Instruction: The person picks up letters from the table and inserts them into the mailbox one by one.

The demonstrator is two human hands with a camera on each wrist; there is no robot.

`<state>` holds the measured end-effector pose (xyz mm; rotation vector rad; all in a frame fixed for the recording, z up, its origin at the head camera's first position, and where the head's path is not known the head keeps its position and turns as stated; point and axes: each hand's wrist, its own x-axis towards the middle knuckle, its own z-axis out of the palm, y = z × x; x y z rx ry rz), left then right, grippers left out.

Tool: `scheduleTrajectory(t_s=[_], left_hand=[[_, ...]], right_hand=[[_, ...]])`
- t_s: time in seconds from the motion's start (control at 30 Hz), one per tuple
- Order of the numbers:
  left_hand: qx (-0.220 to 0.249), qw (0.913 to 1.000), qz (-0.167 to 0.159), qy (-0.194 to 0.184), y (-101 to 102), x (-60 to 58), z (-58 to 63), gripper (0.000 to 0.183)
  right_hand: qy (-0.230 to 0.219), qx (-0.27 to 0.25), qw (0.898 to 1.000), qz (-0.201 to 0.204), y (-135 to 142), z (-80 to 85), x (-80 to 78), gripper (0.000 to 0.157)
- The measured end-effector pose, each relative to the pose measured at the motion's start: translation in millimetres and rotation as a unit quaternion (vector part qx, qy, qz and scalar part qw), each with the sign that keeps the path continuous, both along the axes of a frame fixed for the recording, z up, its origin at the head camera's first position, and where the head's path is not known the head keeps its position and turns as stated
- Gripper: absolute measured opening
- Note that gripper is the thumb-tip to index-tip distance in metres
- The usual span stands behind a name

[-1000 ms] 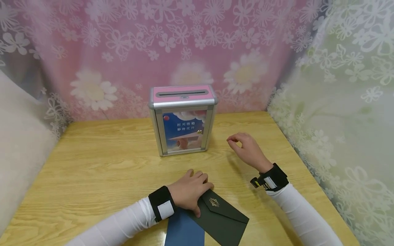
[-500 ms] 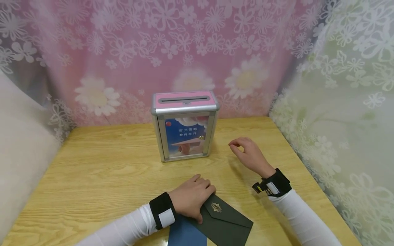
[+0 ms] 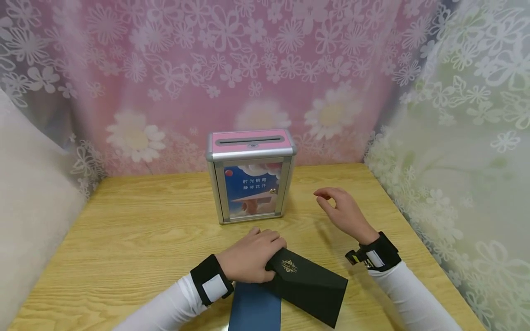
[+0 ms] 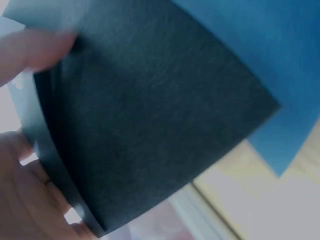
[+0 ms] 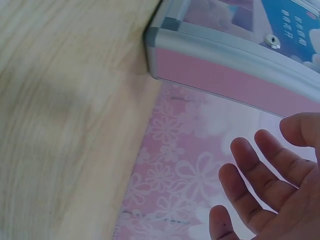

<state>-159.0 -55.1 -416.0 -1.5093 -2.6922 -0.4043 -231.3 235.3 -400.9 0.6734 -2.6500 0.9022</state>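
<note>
Lifted and tilted up since half a second ago, the dark envelope (image 3: 312, 286) is now in the left hand (image 3: 250, 257), near the middle of the table (image 3: 145, 202), in front of the pink-topped letter box (image 3: 252, 188). From the head, the hand's back hides its grip; the left wrist view shows the thumb (image 4: 40, 50) on one face and fingers behind. Only the head view shows the gold emblem (image 3: 289, 266) and top slot (image 3: 250, 140); the right wrist view adds the box's pink side panel (image 5: 230, 80). Loosely bent and spread, the right hand (image 3: 343, 211) hovers beside the box. Blue paper (image 3: 254, 310) lies partly under the envelope, its near end cut off. The emblem's lettering is hard to read.
</note>
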Motion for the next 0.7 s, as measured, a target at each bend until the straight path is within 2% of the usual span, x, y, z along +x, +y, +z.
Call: scheduleTrajectory(t_s=[0.1, 0.23, 0.37, 0.5, 0.7], left_hand=[[0.031, 0.9993, 0.014, -0.012, -6.9, -2.7, 9.6, 0.044], [0.071, 0.9967, 0.025, -0.030, -18.0, -6.6, 21.9, 0.039], [0.109, 0.9920, 0.042, -0.048, -27.7, -9.9, 32.2, 0.035], [0.169, 0.9807, 0.065, -0.074, -33.3, -11.7, 41.4, 0.028], [0.260, 0.9562, 0.086, -0.102, -34.9, -16.4, 47.4, 0.024]], right_hand=[[-0.007, -0.011, 1.000, 0.000, 0.2, 5.1, 3.6, 0.026], [-0.016, -0.021, 1.000, 0.004, 0.4, 9.0, 6.9, 0.026], [-0.015, -0.020, 0.999, 0.024, 0.1, 10.2, 10.8, 0.027], [-0.016, -0.024, 0.997, 0.068, -2.6, 12.5, 15.8, 0.026], [-0.005, -0.050, 0.987, 0.154, -7.9, 19.7, 22.8, 0.032]])
